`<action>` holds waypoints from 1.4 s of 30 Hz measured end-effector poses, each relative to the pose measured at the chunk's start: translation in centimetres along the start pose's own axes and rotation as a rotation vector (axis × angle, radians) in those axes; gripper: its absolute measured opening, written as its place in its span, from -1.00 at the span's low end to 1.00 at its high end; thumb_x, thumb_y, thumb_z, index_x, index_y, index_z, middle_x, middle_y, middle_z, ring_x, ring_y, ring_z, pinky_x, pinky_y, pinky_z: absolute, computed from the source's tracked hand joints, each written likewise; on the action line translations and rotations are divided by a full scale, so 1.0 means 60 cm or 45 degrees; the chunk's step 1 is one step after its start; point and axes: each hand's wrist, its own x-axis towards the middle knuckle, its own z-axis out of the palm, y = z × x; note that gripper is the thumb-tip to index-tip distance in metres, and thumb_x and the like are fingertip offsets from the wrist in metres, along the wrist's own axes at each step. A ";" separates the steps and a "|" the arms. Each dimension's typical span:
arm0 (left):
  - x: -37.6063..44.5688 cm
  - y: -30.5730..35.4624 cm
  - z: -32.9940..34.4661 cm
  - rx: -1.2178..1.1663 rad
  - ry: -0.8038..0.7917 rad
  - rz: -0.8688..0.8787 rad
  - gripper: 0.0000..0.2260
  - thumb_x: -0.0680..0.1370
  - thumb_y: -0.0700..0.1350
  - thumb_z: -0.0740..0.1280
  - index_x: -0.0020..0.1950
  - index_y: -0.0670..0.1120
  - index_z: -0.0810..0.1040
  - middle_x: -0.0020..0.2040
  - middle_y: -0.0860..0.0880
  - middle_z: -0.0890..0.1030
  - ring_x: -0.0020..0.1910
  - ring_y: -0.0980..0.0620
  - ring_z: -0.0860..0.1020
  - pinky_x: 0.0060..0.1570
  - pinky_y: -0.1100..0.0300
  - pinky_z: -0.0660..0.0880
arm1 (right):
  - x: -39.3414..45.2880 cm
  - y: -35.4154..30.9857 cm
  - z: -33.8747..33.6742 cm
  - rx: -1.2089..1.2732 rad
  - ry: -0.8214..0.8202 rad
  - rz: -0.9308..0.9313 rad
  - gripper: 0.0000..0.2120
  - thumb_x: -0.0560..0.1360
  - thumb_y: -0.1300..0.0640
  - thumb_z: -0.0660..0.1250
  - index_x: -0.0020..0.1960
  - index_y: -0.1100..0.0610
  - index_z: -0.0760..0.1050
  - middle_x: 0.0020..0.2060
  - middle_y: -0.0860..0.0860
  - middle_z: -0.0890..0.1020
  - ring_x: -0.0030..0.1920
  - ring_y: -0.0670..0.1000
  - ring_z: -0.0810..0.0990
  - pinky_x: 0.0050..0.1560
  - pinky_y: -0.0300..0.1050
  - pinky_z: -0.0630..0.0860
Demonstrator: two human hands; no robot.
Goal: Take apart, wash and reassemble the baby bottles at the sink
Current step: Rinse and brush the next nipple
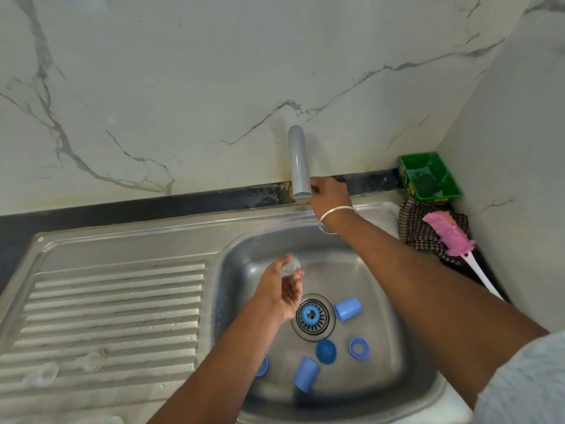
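We see blue bottle caps (347, 309) and blue rings (359, 348) in a steel-grey sink (406, 362), white grey-veined marble wall (153, 87), a green tray (429, 175), a pink-headed brush (449, 232) on a brown checked cloth (419, 228).

In the sink (412, 356) below me, caps (347, 309) and rings (359, 348) lie around the drain (313, 317). The tap (298, 162) stands behind the basin, the drainboard (116, 307) lies to its left. A tray (429, 175), cloth (419, 228) and brush (452, 234) sit in the far right corner.

Steel sink (409, 371) basin: blue caps (347, 309), rings (359, 348) around drain; clear teats (88, 361) on drainboard (116, 301).
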 end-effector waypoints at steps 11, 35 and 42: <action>0.016 -0.054 -0.042 0.216 0.226 0.207 -0.92 0.54 -0.27 0.42 -0.01 -0.27 0.59 -0.33 -0.20 0.64 -0.46 0.02 0.59 -0.52 0.26 0.56 | -0.122 0.105 0.008 0.500 0.209 0.244 -0.84 0.45 0.06 0.33 -0.01 -0.14 0.59 -0.18 -0.02 0.69 -0.11 0.04 0.68 0.08 0.09 0.61; 0.004 -0.145 -0.022 0.465 0.113 0.484 -0.82 0.59 -0.12 0.40 0.04 -0.24 0.55 -0.01 -0.20 0.67 0.01 -0.12 0.68 0.07 0.03 0.61 | -0.208 0.301 -0.181 -0.567 0.593 0.297 -0.48 0.47 0.22 0.29 0.40 0.00 0.35 0.06 0.26 0.51 -0.04 0.32 0.52 -0.03 0.13 0.50; -0.017 -0.141 -0.048 0.419 0.138 0.348 -0.85 0.54 -0.13 0.43 0.05 -0.18 0.63 0.03 -0.17 0.65 -0.06 -0.03 0.61 -0.13 0.04 0.63 | -0.285 0.213 -0.161 -0.577 0.458 0.288 -0.36 0.45 0.23 0.27 0.46 -0.12 0.23 0.17 0.19 0.38 -0.28 0.21 0.50 -0.26 -0.07 0.40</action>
